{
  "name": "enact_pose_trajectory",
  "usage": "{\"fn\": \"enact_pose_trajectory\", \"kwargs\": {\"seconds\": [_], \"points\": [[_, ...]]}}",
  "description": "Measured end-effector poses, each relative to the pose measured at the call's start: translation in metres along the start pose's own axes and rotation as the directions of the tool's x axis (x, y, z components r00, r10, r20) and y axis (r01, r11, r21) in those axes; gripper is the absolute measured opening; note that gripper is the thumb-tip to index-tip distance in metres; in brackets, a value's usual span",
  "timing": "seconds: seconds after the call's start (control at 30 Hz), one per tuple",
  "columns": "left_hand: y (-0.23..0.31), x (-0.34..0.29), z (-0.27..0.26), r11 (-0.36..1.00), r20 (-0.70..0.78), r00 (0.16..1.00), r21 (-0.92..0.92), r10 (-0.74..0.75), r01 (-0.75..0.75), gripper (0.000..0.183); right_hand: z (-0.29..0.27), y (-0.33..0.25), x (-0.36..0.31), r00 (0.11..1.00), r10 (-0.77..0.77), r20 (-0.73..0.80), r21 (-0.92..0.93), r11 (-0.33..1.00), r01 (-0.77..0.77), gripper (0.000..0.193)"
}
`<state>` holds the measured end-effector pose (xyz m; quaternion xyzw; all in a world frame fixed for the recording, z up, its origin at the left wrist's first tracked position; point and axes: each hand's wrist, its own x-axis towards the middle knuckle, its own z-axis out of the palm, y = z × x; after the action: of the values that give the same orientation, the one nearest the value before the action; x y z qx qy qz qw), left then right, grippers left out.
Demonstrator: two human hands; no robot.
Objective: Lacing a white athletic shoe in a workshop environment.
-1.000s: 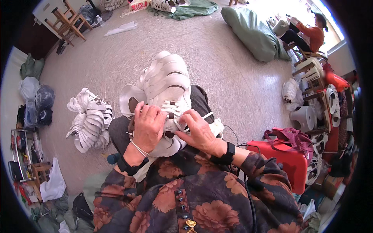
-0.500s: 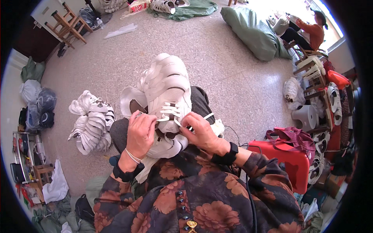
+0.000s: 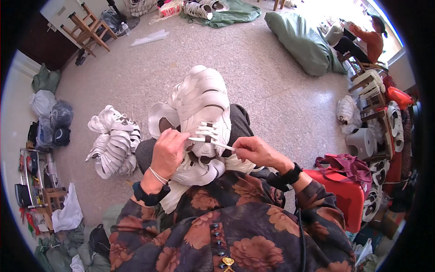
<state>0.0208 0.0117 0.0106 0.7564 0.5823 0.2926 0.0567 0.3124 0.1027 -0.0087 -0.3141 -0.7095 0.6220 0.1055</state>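
A stack of nested white shoe uppers [image 3: 201, 93] lies across my lap, with the laced front of the nearest one toward me. White shoelace [image 3: 222, 145] crosses its eyelets in several rows. My right hand [image 3: 263, 153], to the right of the upper, pinches a length of this lace and holds it taut. On the other side, my left hand [image 3: 166, 152] is closed at the upper's left edge, its fingertips pinching the lace there. Another white upper [image 3: 192, 173] sits beneath, close to my body. Pale laces [image 3: 174, 195] hang in a bundle below my left wrist.
More stacked uppers [image 3: 115, 147] rest on the floor at left. A red box-like seat [image 3: 335, 192] with a maroon bag [image 3: 346, 167] is at my right. Beyond lie a large green sack [image 3: 303, 43] and a seated person [image 3: 367, 41]. Wooden chairs [image 3: 86, 29] stand far left.
My right hand has moved outward to the right, drawing the lace out straight. My left hand stays by the upper's left edge. The whole view has shifted slightly.
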Motion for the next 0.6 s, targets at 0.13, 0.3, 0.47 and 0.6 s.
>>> {"fn": "enact_pose_trajectory", "kwargs": {"seconds": [0.13,0.3,0.47,0.6], "points": [[-0.021,-0.008,-0.036,0.990,-0.017,0.992,0.062,-0.123,0.124,0.025,-0.027,-0.005,-0.025,0.994,0.058,0.091,0.245,0.966,-0.079,0.021],[-0.010,-0.003,-0.062,0.885,-0.193,0.980,0.463,0.041,0.054,0.022,-0.065,-0.007,-0.060,0.932,0.024,-0.363,0.682,0.688,0.248,0.030],[0.064,-0.008,0.006,0.842,0.234,0.923,-0.386,-0.306,0.377,0.016,-0.107,0.009,-0.092,0.839,-0.093,-0.537,0.825,0.153,0.545,0.033],[0.060,-0.005,0.053,0.855,0.253,0.916,-0.346,-0.311,0.386,0.016,-0.160,0.034,-0.121,0.801,-0.281,-0.528,0.832,0.018,0.555,0.031]]}}
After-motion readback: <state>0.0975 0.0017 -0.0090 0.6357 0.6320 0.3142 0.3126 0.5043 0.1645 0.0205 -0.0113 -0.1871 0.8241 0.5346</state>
